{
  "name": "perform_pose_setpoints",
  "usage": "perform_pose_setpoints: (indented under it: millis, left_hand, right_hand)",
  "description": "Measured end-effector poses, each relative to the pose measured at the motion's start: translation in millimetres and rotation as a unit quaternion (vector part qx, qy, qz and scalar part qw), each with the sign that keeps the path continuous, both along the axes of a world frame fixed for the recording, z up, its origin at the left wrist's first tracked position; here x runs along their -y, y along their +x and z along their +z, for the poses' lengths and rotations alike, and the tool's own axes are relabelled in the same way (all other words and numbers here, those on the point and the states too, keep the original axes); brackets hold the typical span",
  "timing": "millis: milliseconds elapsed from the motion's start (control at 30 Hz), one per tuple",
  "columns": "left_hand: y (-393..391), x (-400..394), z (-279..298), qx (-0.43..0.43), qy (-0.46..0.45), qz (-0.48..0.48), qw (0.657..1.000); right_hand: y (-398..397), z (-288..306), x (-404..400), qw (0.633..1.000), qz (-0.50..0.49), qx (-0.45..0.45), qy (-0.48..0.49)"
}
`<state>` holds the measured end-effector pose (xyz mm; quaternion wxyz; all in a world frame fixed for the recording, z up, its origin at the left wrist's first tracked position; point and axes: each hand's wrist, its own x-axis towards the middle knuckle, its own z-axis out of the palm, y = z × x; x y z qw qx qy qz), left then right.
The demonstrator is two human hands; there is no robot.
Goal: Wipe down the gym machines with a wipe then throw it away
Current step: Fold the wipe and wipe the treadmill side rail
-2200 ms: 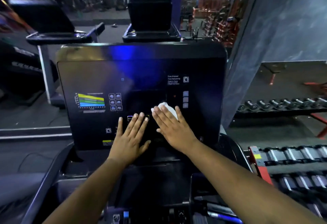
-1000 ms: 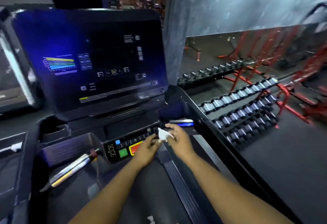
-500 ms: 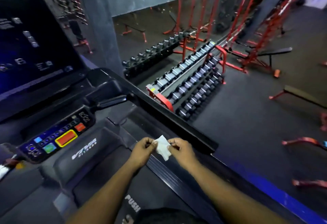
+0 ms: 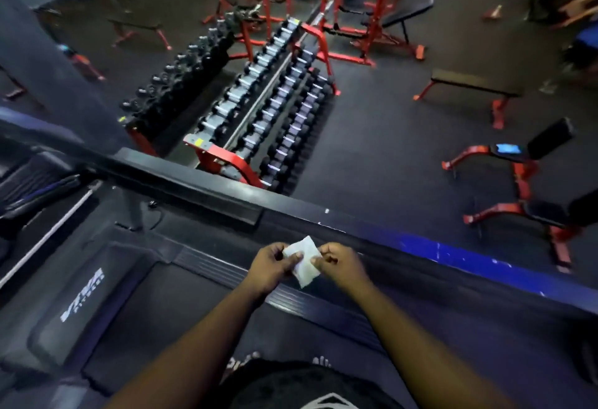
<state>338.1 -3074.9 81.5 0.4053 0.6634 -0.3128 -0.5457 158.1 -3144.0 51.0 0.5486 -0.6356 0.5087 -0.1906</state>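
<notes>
Fingers of left hand (image 4: pixel 270 264) and right hand (image 4: pixel 336 263) pinch white wipe (image 4: pixel 302 260); treadmill (image 4: pixel 81 295) logo unreadable.

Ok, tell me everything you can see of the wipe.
The wipe is a small white sheet, thin and soft-looking, folded or creased into a rough rectangle. It is held in the air above the treadmill's side rail, tilted, with one corner pointing down. The left hand pinches its left edge and the right hand pinches its right edge. Nothing else touches it.
</notes>
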Motion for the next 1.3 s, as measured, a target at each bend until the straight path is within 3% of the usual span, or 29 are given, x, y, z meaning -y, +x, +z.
perform_pose_setpoints:
  millis: [167,367,600,867,1300]
  left_hand:
    - [-59,49,5,0.008,-0.003,-0.109,0.994]
    - [-113,102,3,-0.011,-0.034,-0.236,0.971]
    - [-158,137,3,-0.051,-0.050,-0.278,0.958]
    - [-207,146,11,-0.042,-0.074,-0.291,0.953]
    - [-287,190,0,0.049,-0.082,-0.192,0.977]
  right_hand:
    - [-63,6,10,0.986,-0.161,0.035,0.035]
    - [-111,32,16,0.944,-0.322,0.062,0.040]
    - [-152,55,4,0.909,-0.413,0.054,0.032]
    - [-193,57,2,0.888,-0.454,0.063,0.020]
    - [-297,43,73,0.921,-0.375,0.106,0.023]
